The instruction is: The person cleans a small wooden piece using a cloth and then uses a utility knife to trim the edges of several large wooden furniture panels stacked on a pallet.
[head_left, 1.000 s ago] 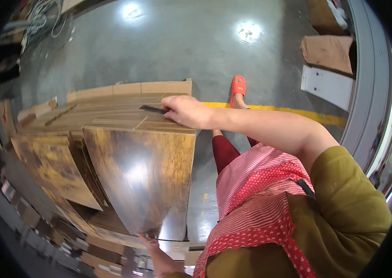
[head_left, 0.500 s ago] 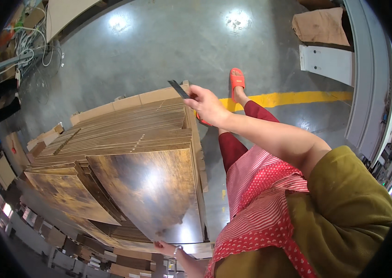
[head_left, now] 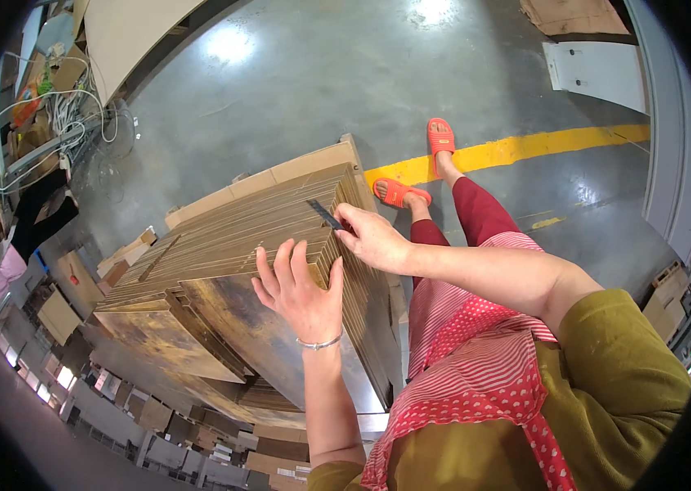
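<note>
Right now, through the head camera, I have both hands over the near right corner of a stack of boards (head_left: 235, 214). My right hand (head_left: 374, 239) has its thumb and fingers pinched together on a flat black strip (head_left: 323, 213), which slants up and to the left from the fingertips, its free end over the boards' top edges. I cannot tell whether that end touches them.

My left hand (head_left: 300, 286) is spread, fingers apart and holding nothing, just beside the strip and in front of the woodgrain front board (head_left: 231, 307); whether its fingertips rest on the board's upper edge I cannot tell. A silver bracelet (head_left: 318, 342) circles that wrist.

The boards stand on edge, packed face to face, with a cardboard strip (head_left: 300, 167) along the stack's far side. Beyond the stack's right end, two red sandals (head_left: 399, 193) stand on the grey floor (head_left: 296, 90), by a yellow line (head_left: 542, 147). Farther off I see tangled cables (head_left: 76, 114) at upper left and a white panel (head_left: 599, 75) at upper right.
</note>
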`<act>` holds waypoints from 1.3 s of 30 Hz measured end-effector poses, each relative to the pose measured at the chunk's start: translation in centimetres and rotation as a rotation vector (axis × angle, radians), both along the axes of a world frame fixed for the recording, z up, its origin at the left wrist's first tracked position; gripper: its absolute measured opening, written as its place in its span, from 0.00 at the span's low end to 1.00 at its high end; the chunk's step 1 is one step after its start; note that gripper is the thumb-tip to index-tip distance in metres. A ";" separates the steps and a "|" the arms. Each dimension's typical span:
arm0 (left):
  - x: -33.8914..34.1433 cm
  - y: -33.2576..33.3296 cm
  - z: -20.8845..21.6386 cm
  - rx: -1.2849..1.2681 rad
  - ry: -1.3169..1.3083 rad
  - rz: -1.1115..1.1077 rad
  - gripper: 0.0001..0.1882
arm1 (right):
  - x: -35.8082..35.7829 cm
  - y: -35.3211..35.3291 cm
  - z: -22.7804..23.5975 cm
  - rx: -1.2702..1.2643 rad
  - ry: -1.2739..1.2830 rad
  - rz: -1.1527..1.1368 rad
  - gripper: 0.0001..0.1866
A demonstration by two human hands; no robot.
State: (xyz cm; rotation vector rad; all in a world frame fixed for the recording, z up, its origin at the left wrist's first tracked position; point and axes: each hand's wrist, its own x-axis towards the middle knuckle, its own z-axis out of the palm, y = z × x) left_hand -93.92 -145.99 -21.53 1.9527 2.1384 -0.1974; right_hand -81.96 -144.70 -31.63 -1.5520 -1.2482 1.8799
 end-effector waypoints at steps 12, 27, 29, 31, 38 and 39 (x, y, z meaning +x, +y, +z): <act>1.2 -0.1 -1.3 0.091 -0.005 0.087 0.17 | 0.1 0.6 1.2 -0.017 -0.031 0.037 0.08; -0.1 -0.7 0.3 0.177 -0.217 0.181 0.18 | 2.2 3.8 1.0 -0.170 0.091 -0.030 0.06; -1.6 -2.1 1.8 0.279 -0.321 0.250 0.21 | 2.7 5.6 1.1 -0.167 0.132 -0.009 0.06; -5.7 -5.9 2.9 0.448 -0.313 0.408 0.22 | 1.7 7.2 3.4 -0.108 0.148 -0.027 0.06; -23.9 -23.0 5.5 0.890 -0.537 1.535 0.23 | -4.0 11.9 9.5 0.053 0.073 0.327 0.10; -25.4 -24.4 5.0 0.904 -0.539 1.548 0.23 | -6.1 11.9 10.5 0.075 0.052 0.377 0.10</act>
